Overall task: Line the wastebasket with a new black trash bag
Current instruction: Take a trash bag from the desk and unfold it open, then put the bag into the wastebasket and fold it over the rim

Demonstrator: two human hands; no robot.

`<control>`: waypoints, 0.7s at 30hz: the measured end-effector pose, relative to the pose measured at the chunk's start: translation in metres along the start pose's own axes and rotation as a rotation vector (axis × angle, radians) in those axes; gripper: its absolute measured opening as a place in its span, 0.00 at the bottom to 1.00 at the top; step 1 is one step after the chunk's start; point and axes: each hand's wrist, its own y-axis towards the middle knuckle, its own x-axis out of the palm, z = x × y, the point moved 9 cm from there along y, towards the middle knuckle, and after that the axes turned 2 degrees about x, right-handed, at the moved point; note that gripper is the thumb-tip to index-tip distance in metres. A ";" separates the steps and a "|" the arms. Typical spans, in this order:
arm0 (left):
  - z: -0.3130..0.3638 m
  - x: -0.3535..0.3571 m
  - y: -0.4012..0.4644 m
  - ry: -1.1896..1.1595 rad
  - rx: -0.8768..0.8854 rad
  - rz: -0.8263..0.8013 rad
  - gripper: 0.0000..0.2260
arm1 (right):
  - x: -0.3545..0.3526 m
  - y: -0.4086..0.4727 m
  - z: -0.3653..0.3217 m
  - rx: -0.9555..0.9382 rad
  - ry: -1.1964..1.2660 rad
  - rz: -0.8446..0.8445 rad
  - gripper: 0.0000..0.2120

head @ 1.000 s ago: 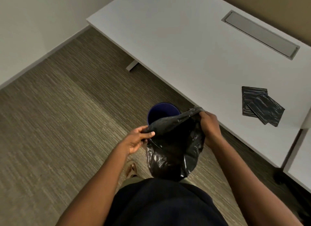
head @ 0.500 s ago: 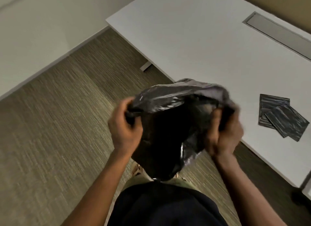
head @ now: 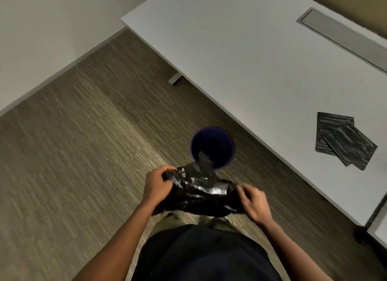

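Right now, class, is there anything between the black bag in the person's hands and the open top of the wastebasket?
Nothing visible blocks it. The black trash bag, held by the left hand and right hand, sits just short of the blue wastebasket, whose mouth is open. Only carpet surrounds it.

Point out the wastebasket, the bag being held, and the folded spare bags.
wastebasket [head: 225,138], head view, far right of the dark blue rim
black trash bag [head: 201,191], head view, crumpled middle between the hands
folded spare bags [head: 351,147], head view, centre of the top folded bag
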 end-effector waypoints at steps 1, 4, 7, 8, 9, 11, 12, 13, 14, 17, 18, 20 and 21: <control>0.002 -0.006 0.007 -0.064 -0.046 0.055 0.15 | -0.010 0.007 0.001 0.037 0.053 0.060 0.13; 0.008 -0.014 0.029 -0.247 -0.172 0.147 0.10 | -0.036 0.030 0.004 0.114 0.146 0.202 0.16; 0.020 -0.013 0.048 -0.352 -0.215 0.169 0.08 | -0.053 0.048 0.004 0.145 0.165 0.259 0.17; 0.026 -0.011 0.052 -0.360 -0.197 0.163 0.08 | -0.056 0.053 0.003 0.145 0.169 0.259 0.18; 0.030 -0.009 0.055 -0.365 -0.182 0.149 0.08 | -0.059 0.057 0.003 0.137 0.171 0.257 0.19; 0.037 -0.004 0.061 -0.364 -0.157 0.113 0.10 | -0.062 0.063 0.001 0.126 0.193 0.251 0.21; 0.039 -0.001 0.063 -0.363 -0.147 0.094 0.15 | -0.064 0.065 -0.001 0.123 0.212 0.252 0.22; 0.041 0.001 0.064 -0.364 -0.134 0.082 0.20 | -0.066 0.066 -0.002 0.118 0.228 0.259 0.24; 0.044 0.002 0.064 -0.368 -0.109 0.081 0.23 | -0.069 0.068 -0.004 0.112 0.241 0.274 0.25; 0.059 -0.006 0.065 -0.364 0.024 0.155 0.22 | -0.077 0.070 -0.010 0.078 0.266 0.349 0.27; 0.062 -0.009 0.065 -0.367 0.068 0.182 0.22 | -0.079 0.070 -0.012 0.050 0.269 0.374 0.27; 0.064 -0.011 0.066 -0.384 0.133 0.227 0.23 | -0.080 0.070 -0.019 -0.028 0.270 0.409 0.26; 0.064 -0.010 0.066 -0.384 0.151 0.249 0.23 | -0.079 0.070 -0.021 -0.058 0.272 0.416 0.25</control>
